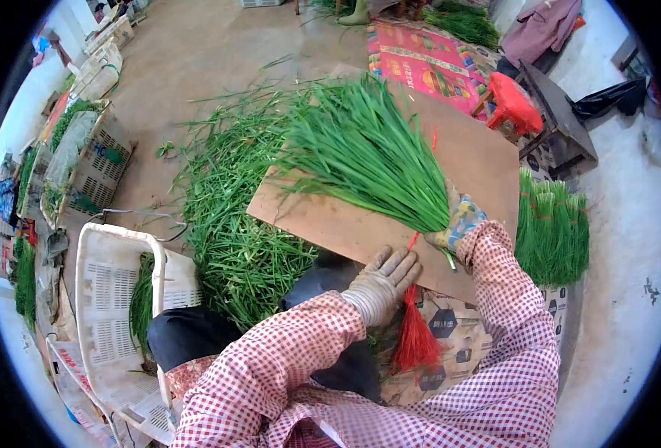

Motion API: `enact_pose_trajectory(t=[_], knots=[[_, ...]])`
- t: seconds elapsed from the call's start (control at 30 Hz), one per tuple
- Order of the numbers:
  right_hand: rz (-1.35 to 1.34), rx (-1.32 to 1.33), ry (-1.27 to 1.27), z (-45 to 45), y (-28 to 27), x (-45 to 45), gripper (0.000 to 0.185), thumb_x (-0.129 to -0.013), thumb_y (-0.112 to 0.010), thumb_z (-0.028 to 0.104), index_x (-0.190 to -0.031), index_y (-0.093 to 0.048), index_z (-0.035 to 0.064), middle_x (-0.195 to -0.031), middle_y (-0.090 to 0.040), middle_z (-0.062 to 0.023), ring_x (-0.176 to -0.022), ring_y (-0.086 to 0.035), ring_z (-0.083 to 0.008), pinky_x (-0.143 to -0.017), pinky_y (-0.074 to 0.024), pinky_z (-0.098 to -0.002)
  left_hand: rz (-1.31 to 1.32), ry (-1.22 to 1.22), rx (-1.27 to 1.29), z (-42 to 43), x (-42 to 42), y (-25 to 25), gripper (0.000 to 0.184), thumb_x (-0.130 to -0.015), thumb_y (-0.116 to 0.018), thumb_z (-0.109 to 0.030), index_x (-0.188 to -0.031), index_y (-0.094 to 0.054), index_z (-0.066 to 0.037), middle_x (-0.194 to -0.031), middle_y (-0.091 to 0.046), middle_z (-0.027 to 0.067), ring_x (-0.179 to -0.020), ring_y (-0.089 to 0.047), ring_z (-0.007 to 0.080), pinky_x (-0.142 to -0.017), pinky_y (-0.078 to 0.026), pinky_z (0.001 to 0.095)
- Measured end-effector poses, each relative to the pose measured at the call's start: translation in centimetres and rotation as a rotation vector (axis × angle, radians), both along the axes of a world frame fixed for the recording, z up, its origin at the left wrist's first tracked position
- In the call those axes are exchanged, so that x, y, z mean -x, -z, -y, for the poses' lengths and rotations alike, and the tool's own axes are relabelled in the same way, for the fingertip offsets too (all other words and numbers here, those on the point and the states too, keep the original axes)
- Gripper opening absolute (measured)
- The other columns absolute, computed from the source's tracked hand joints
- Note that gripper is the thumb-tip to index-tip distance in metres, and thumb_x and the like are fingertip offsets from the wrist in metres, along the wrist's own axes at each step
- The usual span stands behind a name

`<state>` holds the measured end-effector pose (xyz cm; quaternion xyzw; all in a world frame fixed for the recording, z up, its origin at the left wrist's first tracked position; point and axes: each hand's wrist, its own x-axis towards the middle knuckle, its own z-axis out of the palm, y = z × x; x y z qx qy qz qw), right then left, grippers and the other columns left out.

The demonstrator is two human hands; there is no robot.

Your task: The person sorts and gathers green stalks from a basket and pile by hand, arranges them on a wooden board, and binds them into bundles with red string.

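A large fan of long green leaves (375, 149) lies on a brown cardboard sheet (308, 220). My right hand (457, 220), in a patterned glove, is wrapped round the stem end of this bunch. My left hand (385, 282), in a pale dirty glove, lies palm down at the sheet's near edge with its fingers spread. Beside and partly under its fingers is a red tie strand (413, 240). A bundle of red strands (414, 340) hangs below the left hand's fingers.
Loose green leaves (233, 201) are heaped left of the sheet. A white plastic basket (110, 299) stands at the lower left, filled crates (95, 168) beyond it. Tied green bundles (550, 231) stand at the right. Behind them are a red stool (511, 103) and dark bench (558, 112).
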<state>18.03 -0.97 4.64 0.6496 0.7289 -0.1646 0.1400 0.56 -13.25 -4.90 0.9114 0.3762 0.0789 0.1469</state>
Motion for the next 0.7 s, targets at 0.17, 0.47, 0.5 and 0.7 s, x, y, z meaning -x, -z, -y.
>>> enact_pose_trajectory(t=[0.17, 0.47, 0.5, 0.7], knots=[[0.080, -0.097, -0.168, -0.8, -0.2, -0.6, 0.111, -0.066, -0.077, 0.045, -0.150, -0.018, 0.0036, -0.133, -0.045, -0.0263, -0.122, -0.050, -0.0389, -0.105, -0.0416, -0.0416, -0.021, 0.009, 0.018, -0.1, 0.1, -0.1, 0.091, -0.069, -0.065, -0.031, -0.146, -0.028, -0.001, -0.153, -0.028, 0.0178, -0.143, -0.023, 0.0339, -0.117, -0.015, 0.0502], [-0.337, -0.069, -0.204, -2.4, -1.0, -0.2, 0.100, -0.057, -0.081, 0.027, -0.140, -0.034, 0.0002, -0.122, -0.058, -0.0259, -0.114, -0.057, -0.0392, -0.099, -0.0466, -0.0427, 0.083, 0.012, 0.009, 0.0, 0.8, -0.8, 0.091, -0.060, -0.074, -0.039, -0.139, -0.042, -0.005, -0.146, -0.037, 0.0163, -0.136, -0.034, 0.0315, -0.113, -0.024, 0.0470], [-0.332, -0.110, -0.187, -2.9, 0.3, -2.0, 0.099, -0.056, -0.083, 0.027, -0.140, -0.036, 0.0012, -0.122, -0.059, -0.0245, -0.115, -0.057, -0.0373, -0.099, -0.0468, -0.0424, 0.065, 0.061, 0.134, 0.1, 1.4, -1.9, 0.088, -0.058, -0.076, -0.041, -0.134, -0.048, -0.007, -0.142, -0.041, 0.0157, -0.132, -0.039, 0.0315, -0.111, -0.028, 0.0461], [-0.432, -0.115, -0.273, -4.0, 2.0, -1.5, 0.087, -0.064, -0.081, 0.023, -0.139, -0.042, 0.0025, -0.130, -0.056, -0.0198, -0.118, -0.055, -0.0331, -0.101, -0.0435, -0.0400, 0.635, -0.131, 0.099, 11.4, 11.2, -6.5, 0.043, -0.076, -0.067, -0.024, -0.116, -0.059, -0.009, -0.113, -0.059, 0.0117, -0.107, -0.056, 0.0301, -0.096, -0.040, 0.0448]])
